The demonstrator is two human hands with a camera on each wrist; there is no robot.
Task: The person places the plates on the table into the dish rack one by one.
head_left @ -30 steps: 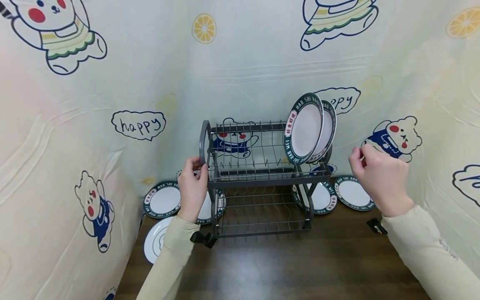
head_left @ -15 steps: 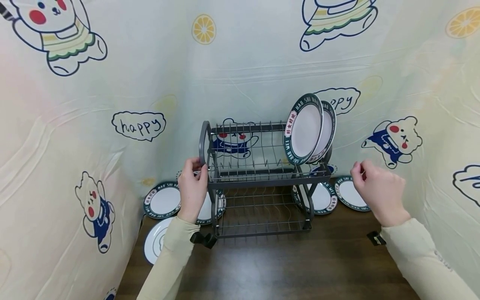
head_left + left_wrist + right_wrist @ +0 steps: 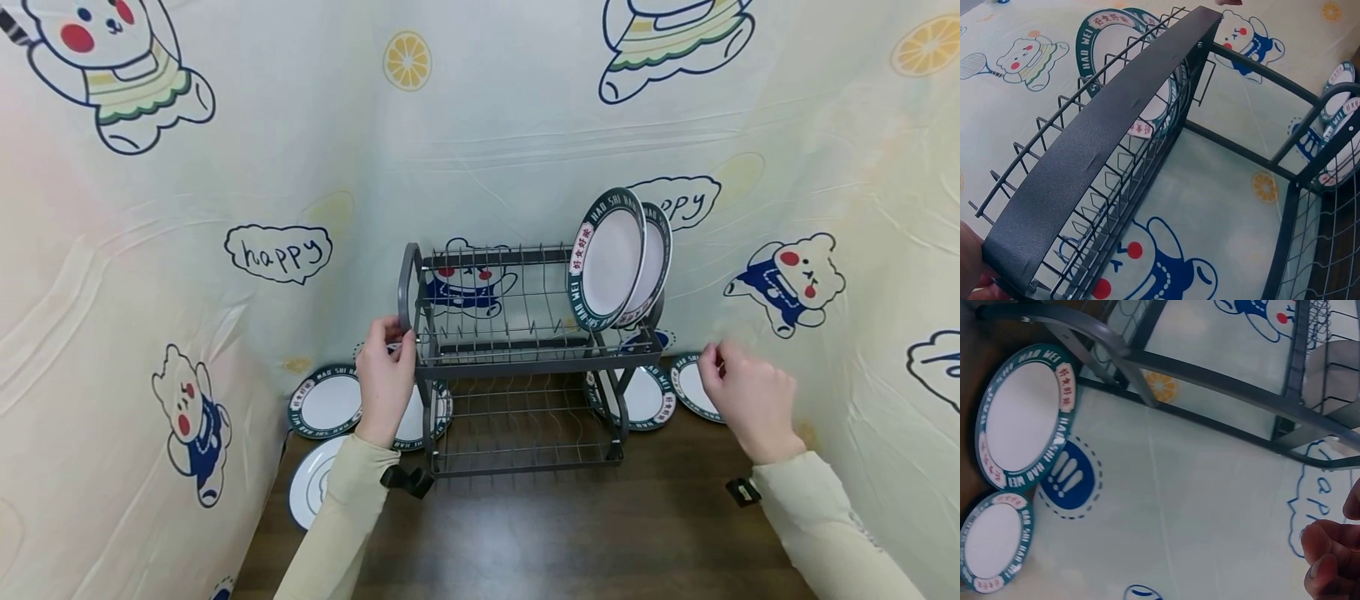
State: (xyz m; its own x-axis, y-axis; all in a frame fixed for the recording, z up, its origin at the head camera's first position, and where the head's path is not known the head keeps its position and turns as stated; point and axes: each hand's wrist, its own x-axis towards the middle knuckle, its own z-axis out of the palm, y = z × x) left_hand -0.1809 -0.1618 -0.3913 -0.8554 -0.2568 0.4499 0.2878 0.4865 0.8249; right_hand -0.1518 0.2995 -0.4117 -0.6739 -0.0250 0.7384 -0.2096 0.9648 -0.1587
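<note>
A dark two-tier dish rack (image 3: 495, 367) stands on the table. My left hand (image 3: 386, 375) grips its left side frame, the thumb in front; in the left wrist view only part of that hand (image 3: 972, 269) shows at the frame's corner. Two white plates with green lettered rims, a front plate (image 3: 609, 258) and a rear plate (image 3: 656, 265), stand upright at the right end of the top tier. Right of the rack, my right hand (image 3: 750, 400) hovers with loosely curled fingers and holds nothing. Its fingertips (image 3: 1319, 540) show in the right wrist view, apart from the rack.
Green-rimmed plates lie behind the rack: a left plate (image 3: 324, 402), one partly behind the rack, a right plate (image 3: 647, 398) and one near my right hand (image 3: 690, 387). A blue-rimmed plate (image 3: 306, 487) lies front left. Patterned cloth (image 3: 480, 108) surrounds the dark wooden table (image 3: 540, 533).
My right hand has moved down and slightly left, towards the table, to the right of the rack. My left hand, the rack and the plates stay where they were.
</note>
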